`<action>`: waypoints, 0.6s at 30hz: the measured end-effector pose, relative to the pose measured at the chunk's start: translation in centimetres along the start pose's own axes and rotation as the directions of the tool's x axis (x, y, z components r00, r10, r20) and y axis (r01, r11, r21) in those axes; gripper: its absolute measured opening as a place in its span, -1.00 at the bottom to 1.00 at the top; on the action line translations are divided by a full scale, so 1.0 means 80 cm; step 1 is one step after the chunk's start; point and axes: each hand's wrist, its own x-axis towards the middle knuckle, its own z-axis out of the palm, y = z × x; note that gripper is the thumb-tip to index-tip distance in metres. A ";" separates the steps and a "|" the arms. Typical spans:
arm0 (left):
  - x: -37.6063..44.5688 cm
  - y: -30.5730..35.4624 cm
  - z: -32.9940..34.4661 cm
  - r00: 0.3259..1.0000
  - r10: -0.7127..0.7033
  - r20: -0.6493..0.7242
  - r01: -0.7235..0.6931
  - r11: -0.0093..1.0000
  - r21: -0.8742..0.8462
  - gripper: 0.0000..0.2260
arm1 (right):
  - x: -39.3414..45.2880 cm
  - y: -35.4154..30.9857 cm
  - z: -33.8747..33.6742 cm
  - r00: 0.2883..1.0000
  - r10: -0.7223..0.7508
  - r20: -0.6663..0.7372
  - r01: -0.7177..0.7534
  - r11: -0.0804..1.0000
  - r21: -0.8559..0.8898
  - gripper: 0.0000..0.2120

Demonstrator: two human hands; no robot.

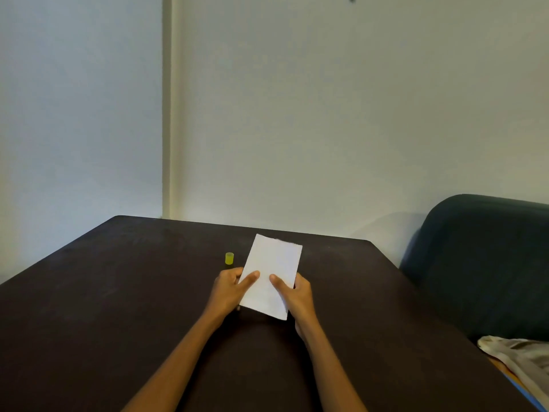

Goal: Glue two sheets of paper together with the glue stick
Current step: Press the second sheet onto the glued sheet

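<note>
The white paper point(271, 273) is pinched between both thumbs, the left hand point(230, 289) and right hand point(297, 294) gripping its near edges above the table point(118, 292). Uneven pressure could skew the sheets. The yellow glue-stick cap point(229, 258) stands just beyond the left hand.

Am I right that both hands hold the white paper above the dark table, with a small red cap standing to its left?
Nearly. In the head view the small plastic cap is yellow, not red. The rest holds: the left hand and right hand hold the white paper above the dark table.
</note>
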 end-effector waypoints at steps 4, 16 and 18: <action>-0.004 0.004 0.001 0.995 -0.013 0.099 0.013 1.000 0.009 -0.79 | 0.002 -0.006 -0.004 0.994 0.080 -0.078 -0.069 0.989 0.131 -0.85; -0.001 0.000 -0.001 0.994 -0.094 -0.045 0.090 0.992 -0.088 -0.66 | 0.001 -0.002 -0.005 0.999 0.044 0.017 -0.044 0.999 -0.005 -0.85; 0.000 -0.003 -0.002 0.990 -0.106 -0.088 0.097 0.991 -0.095 -0.64 | 0.001 0.000 -0.005 0.997 0.050 0.057 -0.049 0.998 -0.035 -0.83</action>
